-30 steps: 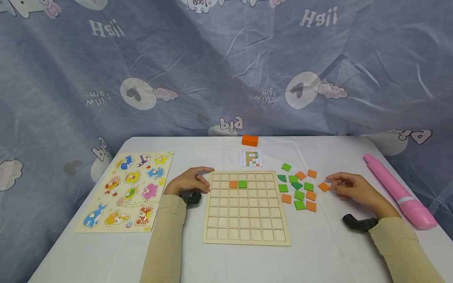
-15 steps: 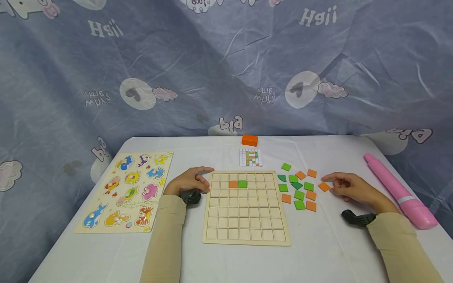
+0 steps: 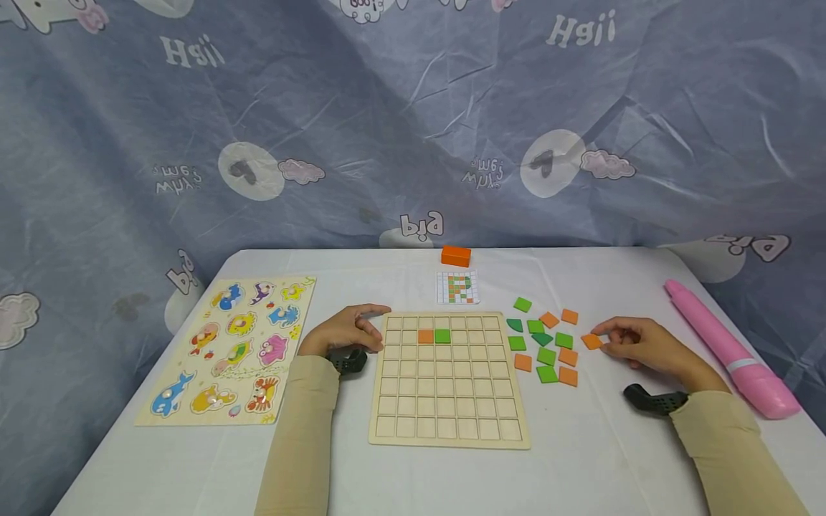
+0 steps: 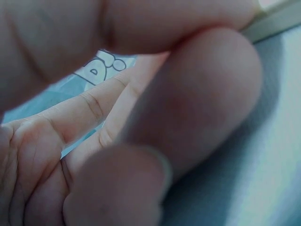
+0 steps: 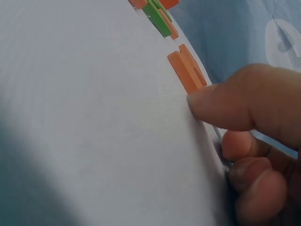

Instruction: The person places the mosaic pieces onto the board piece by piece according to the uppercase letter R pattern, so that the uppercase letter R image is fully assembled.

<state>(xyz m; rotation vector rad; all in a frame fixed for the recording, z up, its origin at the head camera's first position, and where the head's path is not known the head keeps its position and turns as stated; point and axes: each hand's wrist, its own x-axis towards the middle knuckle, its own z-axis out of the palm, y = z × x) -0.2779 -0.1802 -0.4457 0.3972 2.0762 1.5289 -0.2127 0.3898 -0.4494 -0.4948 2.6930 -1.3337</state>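
Observation:
My right hand (image 3: 642, 342) pinches an orange square tile (image 3: 591, 342) by its right edges, thumb and index finger on it, at the right of the loose tiles. In the right wrist view the thumb (image 5: 207, 103) meets the near end of the orange tile (image 5: 186, 73); the index finger's contact is hidden. At the left side of a wooden grid board (image 3: 445, 430) rests my left hand (image 3: 342, 331), its index finger reaching the upper left corner. One orange tile (image 3: 426, 336) and one green tile (image 3: 442, 336) lie side by side in the board's second row.
Several green and orange tiles (image 3: 546, 356) lie right of the board. A pattern card (image 3: 458, 287) and an orange block (image 3: 456, 256) are behind it. An animal puzzle (image 3: 226, 351) lies at the left, a pink cylindrical object (image 3: 729, 347) at the right.
My right hand has moved slightly left, its index finger and thumb coming in onto the orange tile. The left hand and the board stay where they were.

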